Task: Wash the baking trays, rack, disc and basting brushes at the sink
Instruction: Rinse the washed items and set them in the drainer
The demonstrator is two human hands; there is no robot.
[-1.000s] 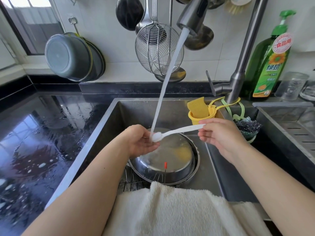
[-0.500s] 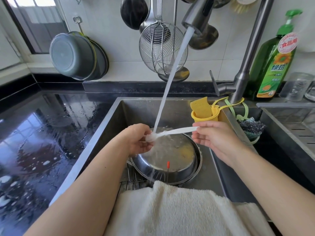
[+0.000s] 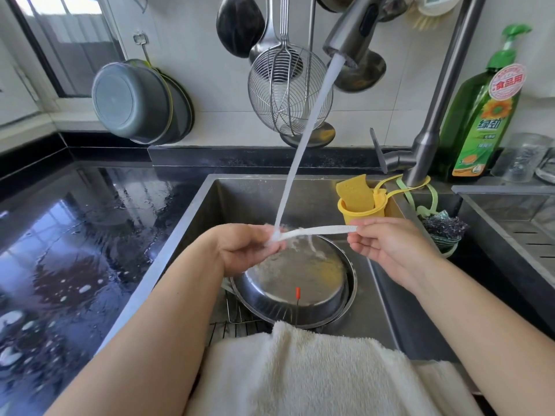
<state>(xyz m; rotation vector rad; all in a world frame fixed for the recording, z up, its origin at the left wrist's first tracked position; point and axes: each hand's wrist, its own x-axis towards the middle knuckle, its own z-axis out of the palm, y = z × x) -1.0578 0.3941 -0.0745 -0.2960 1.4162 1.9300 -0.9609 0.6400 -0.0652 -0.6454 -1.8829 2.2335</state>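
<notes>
Evidently light and slim, the white basting brush (image 3: 315, 231) lay level under the tap's stream (image 3: 303, 139) above the sink (image 3: 240, 190). Right hand (image 3: 387, 247) pinched the handle end; left hand (image 3: 243, 250) closed its fingers round the bristle head — soft, likely slippery when wet, so the handle looked the surer hold. Below sat an upturned steel pan (image 3: 300, 283) on a wire rack (image 3: 234, 313). Wet black counter (image 3: 75, 235) to the left; towel (image 3: 315, 370) over the near edge.

A green soap bottle (image 3: 483, 106) stands beside the faucet (image 3: 432, 115).
</notes>
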